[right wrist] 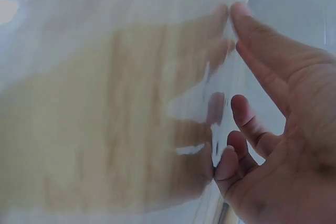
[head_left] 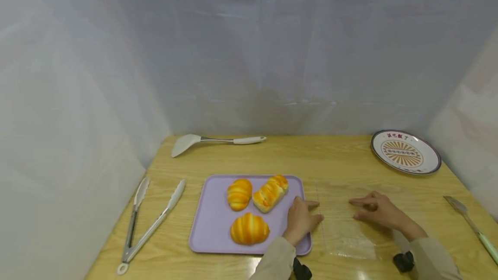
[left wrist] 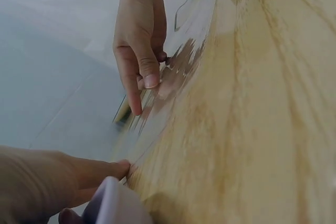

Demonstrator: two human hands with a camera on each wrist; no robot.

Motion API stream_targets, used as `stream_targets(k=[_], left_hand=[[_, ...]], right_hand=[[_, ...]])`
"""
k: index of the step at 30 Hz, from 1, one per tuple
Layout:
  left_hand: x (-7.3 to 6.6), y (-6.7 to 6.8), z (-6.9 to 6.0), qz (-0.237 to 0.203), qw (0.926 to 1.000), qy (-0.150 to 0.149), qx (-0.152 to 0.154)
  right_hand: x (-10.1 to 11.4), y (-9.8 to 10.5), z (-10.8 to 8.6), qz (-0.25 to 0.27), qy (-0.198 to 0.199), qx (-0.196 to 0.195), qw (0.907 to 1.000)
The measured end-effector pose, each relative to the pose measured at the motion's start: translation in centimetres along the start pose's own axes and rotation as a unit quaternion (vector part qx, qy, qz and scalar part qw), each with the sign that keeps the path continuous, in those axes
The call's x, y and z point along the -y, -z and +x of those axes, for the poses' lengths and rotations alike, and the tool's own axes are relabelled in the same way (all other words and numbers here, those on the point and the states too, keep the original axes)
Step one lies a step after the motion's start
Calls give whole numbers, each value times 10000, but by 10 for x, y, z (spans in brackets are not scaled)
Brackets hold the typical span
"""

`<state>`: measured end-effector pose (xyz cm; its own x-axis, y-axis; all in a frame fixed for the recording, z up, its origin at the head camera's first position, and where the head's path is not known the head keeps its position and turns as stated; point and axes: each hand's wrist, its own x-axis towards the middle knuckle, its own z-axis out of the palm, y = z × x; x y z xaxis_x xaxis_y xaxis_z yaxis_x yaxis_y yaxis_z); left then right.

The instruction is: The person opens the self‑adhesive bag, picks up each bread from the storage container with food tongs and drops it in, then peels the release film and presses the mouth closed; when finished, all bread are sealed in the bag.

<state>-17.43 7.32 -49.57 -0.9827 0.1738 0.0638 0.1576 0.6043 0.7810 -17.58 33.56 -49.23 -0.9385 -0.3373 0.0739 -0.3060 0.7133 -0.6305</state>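
A clear plastic bag or sheet point(head_left: 346, 237) lies flat on the wooden table, right of the purple tray point(head_left: 202, 228). My left hand point(head_left: 300, 219) reaches across the tray's right side, its thumb and forefinger spread and touching the sheet's left edge. In the left wrist view that hand point(left wrist: 73, 177) shows fingertips at the edge, partly hidden by the tray rim. My right hand point(head_left: 379, 213) rests its fingertips on the sheet. In the right wrist view, the right hand point(right wrist: 283, 98) touches the shiny film point(right wrist: 131, 108) with several fingertips, some fingers bent, and nothing is gripped.
On the tray are a croissant-shaped bread point(head_left: 250, 229), a small roll point(head_left: 239, 194) and a longer bread point(head_left: 270, 193). Metal tongs point(head_left: 149, 228) lie at the left, a white spatula point(head_left: 218, 141) behind. At the right are an oval plate point(head_left: 404, 152) and a green-handled spreader point(head_left: 472, 224).
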Motion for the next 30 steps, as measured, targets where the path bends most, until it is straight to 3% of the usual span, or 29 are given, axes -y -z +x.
stream_targets(k=[10, 18, 23, 30], left_hand=[[-3, 2, 1, 415, 9985, -26, 367], [-3, 2, 0, 663, 9973, -74, 319], [-3, 2, 0, 751, 9966, -109, 311], [-2, 4, -1, 746, 9964, -218, 346]], right_hand=[[-3, 1, -2, 134, -18, 135, 9998], [-8, 0, -1, 247, 736, 119, 9969], [-6, 2, 0, 456, 645, 378, 9962], [-4, 3, -1, 274, 360, 363, 9983]])
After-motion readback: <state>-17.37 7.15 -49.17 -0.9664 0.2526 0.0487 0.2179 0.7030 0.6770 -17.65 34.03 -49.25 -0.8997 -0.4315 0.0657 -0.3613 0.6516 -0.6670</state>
